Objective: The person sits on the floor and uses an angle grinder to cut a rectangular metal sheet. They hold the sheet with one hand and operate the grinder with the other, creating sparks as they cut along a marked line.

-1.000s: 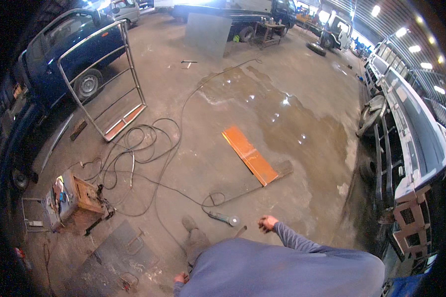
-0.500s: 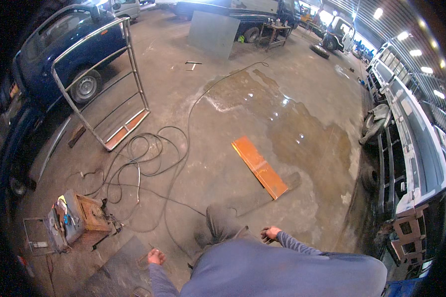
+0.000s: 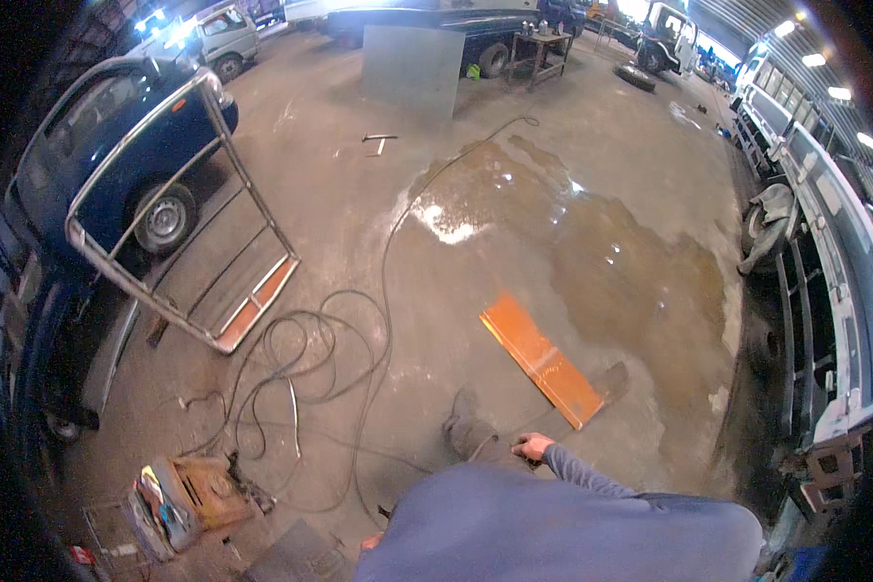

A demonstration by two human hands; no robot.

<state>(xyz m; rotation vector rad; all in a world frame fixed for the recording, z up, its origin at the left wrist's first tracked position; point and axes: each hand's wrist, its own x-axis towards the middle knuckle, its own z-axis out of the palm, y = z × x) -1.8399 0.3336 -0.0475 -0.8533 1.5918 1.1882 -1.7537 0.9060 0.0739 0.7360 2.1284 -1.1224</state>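
Observation:
My right hand (image 3: 531,446) is held in front of my body, close beside my leg (image 3: 473,438). Its fingers are curled closed; whether something small is in them, I cannot make out. Only a sliver of my left hand (image 3: 371,540) shows at the left edge of my torso, its fingers hidden. Ahead of my right hand, apart from it, an orange metal panel (image 3: 543,361) lies flat on the concrete floor. A long dark cable (image 3: 383,339) runs over the floor and lies in loose loops to the left.
A worn box-shaped machine (image 3: 209,490) with tools on top stands at left. Beyond it a metal tube frame (image 3: 247,306) leans near a blue vehicle (image 3: 126,145). A wet patch (image 3: 621,262) spreads ahead. A truck body (image 3: 824,291) lines the right; a grey sheet (image 3: 412,68) stands far off.
My view has shifted, so the floor things sit lower in the picture. My left hand has drawn back behind my torso. My leg has stepped forward; my right hand stays near it.

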